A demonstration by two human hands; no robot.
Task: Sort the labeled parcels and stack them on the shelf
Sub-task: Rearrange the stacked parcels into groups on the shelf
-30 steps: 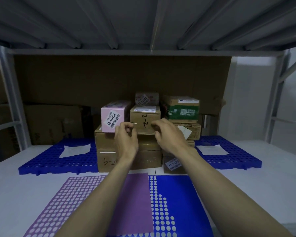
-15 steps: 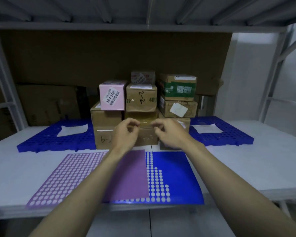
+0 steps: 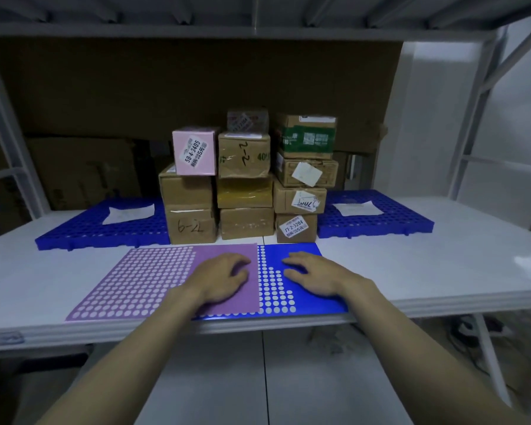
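- Both hands have come back from the parcel stack (image 3: 246,182) since the earlier frames, where they were up at the "2-2" box (image 3: 244,154); now they lie down on the sticker sheets at the shelf's front edge.
- Left hand (image 3: 224,279) rests on the purple sheet (image 3: 135,280), fingers loosely bent, holding nothing.
- Right hand (image 3: 311,277) rests on the blue sheet (image 3: 307,250), fingers spread fairly flat, likewise holding nothing.
- Measured from the purple sheet, the stack stands just behind its far edge, three columns side by side, their fronts facing the person.
- Its long axis runs left to right, parallel to that far edge.
- Pink box (image 3: 193,153) tops the left column, behind the sheet's far right part; the "2-2" box sits in the middle column, behind the seam where the two sheets meet.
- Blue grid pallets lie either side of the stack: one (image 3: 83,228) behind the purple sheet's left part, the other (image 3: 380,222) well off to its right.
- Judging by this, any next parcel lies straight ahead and up from both hands; the left is nearer the pink box, the right nearer the column with the green-taped box (image 3: 307,136).
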